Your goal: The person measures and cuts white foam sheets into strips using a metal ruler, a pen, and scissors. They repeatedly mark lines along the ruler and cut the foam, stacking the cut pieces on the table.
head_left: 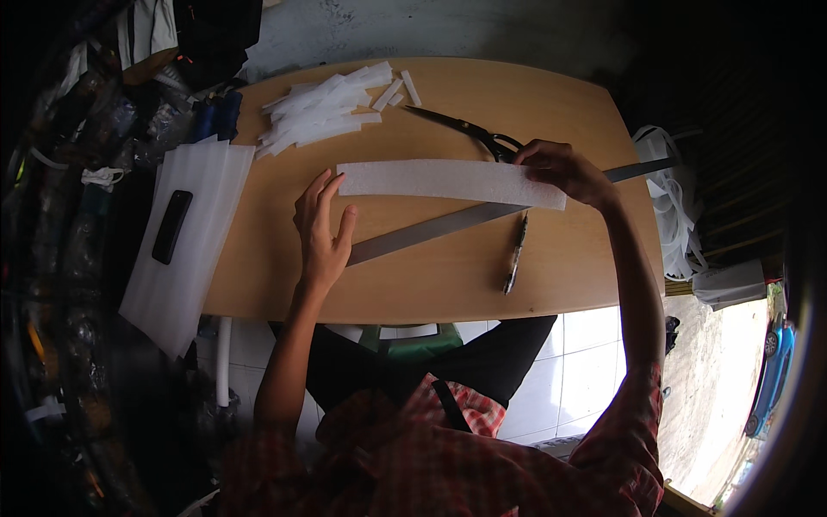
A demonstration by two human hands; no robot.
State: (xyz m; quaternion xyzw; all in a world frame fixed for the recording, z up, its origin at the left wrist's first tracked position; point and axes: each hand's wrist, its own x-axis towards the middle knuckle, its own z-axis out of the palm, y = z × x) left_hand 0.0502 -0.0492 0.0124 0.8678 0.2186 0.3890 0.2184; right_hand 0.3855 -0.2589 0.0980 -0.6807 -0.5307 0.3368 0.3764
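A long white foam strip [431, 179] lies across the middle of the wooden table, above a steel ruler [422, 233] that runs diagonally beneath it. Its right end is pinched by my right hand [568, 174], whose fingers curl over the top edge. My left hand [323, 233] is at the other end, fingers apart, the fingertips at or just touching the strip's edge; the thumb stands away. Part of the ruler is hidden by the strip. Black-handled scissors [465, 127] rest just beyond the strip, their handles partly covered. A pen [517, 254] lies on the near side.
Small cut foam pieces [323, 108] are heaped at the table's far left. Foam sheets [194, 233] overhang the left edge with a black phone [172, 227] on top. Foam offcuts [672, 202] hang beside the right edge. Bagged items crowd the far left.
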